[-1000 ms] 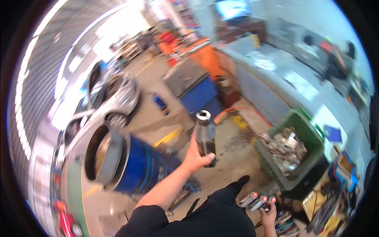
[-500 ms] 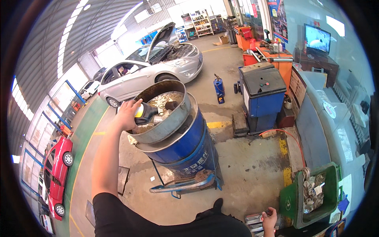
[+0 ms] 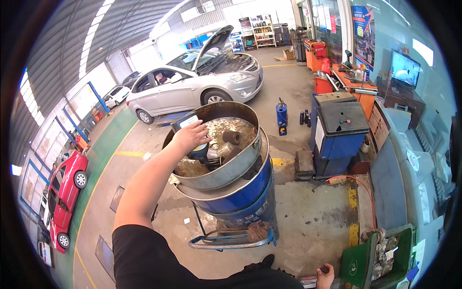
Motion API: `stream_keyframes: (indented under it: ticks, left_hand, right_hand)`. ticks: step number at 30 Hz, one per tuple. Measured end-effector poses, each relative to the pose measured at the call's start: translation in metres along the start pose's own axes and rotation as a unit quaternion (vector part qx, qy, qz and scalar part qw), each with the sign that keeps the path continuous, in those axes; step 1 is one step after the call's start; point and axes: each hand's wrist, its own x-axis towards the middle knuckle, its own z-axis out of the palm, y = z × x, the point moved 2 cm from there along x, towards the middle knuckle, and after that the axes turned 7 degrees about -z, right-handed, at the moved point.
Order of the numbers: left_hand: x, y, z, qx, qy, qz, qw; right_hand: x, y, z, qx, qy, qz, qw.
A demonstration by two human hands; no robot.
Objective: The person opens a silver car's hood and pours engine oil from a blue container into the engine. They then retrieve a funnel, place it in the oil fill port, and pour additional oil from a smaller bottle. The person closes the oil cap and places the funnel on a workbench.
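Note:
In front of me a round metal pan (image 3: 222,177) sits on top of a blue drum (image 3: 236,204). My left hand (image 3: 191,137) reaches over the pan's left side, its fingers laid against a dark bottle (image 3: 198,153) with a pale label. The hand covers much of the bottle, which leans into the pan. Beside it lie a dark cylindrical part (image 3: 232,137) and clear plastic pieces (image 3: 224,150), on a wet, stained pan floor. Low on the right, my right hand (image 3: 326,277) is curled round a small dark piece, too small to name.
A blue trolley handle (image 3: 231,244) with a brown rag projects toward me from the drum. At right stand a green bin (image 3: 357,257) and a blue bin with a dark lid (image 3: 340,137). A blue canister (image 3: 282,115) stands on the floor. Farther back is a silver car (image 3: 192,89), hood raised.
My left hand has shifted over the pan, and the bottle, which lay flatter, now stands more steeply. My right hand has dropped a little and its fingers have curled in. The view has turned left.

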Motion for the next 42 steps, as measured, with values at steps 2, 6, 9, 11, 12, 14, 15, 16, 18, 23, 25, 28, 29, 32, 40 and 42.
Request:
stream_keyframes:
  ticks: [2, 6, 9, 11, 12, 14, 15, 16, 18, 23, 25, 28, 29, 32, 40, 42]
  left_hand:
    - [0.004, -0.003, 0.010, 0.017, 0.001, 0.019, 1.000]
    - [0.002, -0.006, 0.027, 0.035, 0.031, 0.053, 0.998]
    - [0.001, -0.008, 0.038, 0.030, 0.045, 0.080, 0.995]
    - [0.001, -0.008, 0.043, 0.052, 0.039, 0.095, 0.993]
    - [0.001, -0.008, 0.045, 0.066, 0.033, 0.104, 0.992]
    - [0.000, -0.009, 0.047, 0.071, 0.020, 0.116, 0.990]
    - [0.000, -0.010, 0.047, 0.071, 0.015, 0.123, 0.990]
    - [0.000, -0.011, 0.047, 0.068, 0.010, 0.130, 0.989]
    - [0.002, -0.014, 0.045, 0.080, 0.009, 0.142, 0.987]
    - [0.005, -0.025, 0.035, 0.107, 0.002, 0.156, 0.982]
    - [0.003, -0.031, 0.029, 0.112, 0.012, 0.149, 0.982]
    - [-0.002, -0.041, 0.021, 0.112, 0.025, 0.128, 0.985]
    - [-0.004, -0.044, 0.019, 0.114, 0.031, 0.114, 0.986]
    - [-0.007, -0.041, 0.020, 0.111, 0.033, 0.108, 0.987]
    - [-0.016, -0.016, 0.053, 0.020, 0.005, -0.035, 0.999]
    - [-0.016, -0.007, 0.060, -0.007, -0.007, -0.033, 0.999]
  right_hand:
    - [0.002, -0.009, 0.002, -0.012, 0.004, -0.010, 1.000]
    - [0.007, -0.016, 0.012, -0.018, -0.001, -0.021, 1.000]
    - [0.013, -0.016, 0.025, -0.017, -0.004, -0.025, 1.000]
    - [0.017, -0.018, 0.032, -0.025, -0.009, -0.037, 0.999]
    - [0.019, -0.019, 0.034, -0.029, -0.011, -0.043, 0.999]
    - [0.021, -0.023, 0.038, -0.006, -0.013, -0.040, 0.999]
    - [0.022, -0.025, 0.040, 0.005, -0.014, -0.038, 0.999]
    - [0.022, -0.027, 0.041, 0.003, -0.013, -0.036, 0.999]
    - [0.022, -0.030, 0.044, -0.002, -0.011, -0.031, 0.999]
    - [0.020, -0.032, 0.055, 0.029, -0.016, -0.036, 0.999]
    - [0.020, -0.030, 0.060, 0.023, -0.019, -0.048, 0.998]
    - [0.023, -0.023, 0.068, 0.014, -0.022, -0.051, 0.998]
    - [0.024, -0.020, 0.071, 0.012, -0.021, -0.050, 0.998]
    - [0.033, -0.007, 0.081, 0.044, -0.012, -0.056, 0.997]
    - [0.035, -0.019, 0.072, 0.086, 0.000, -0.046, 0.995]
    - [0.030, -0.039, 0.060, 0.079, 0.004, -0.034, 0.996]
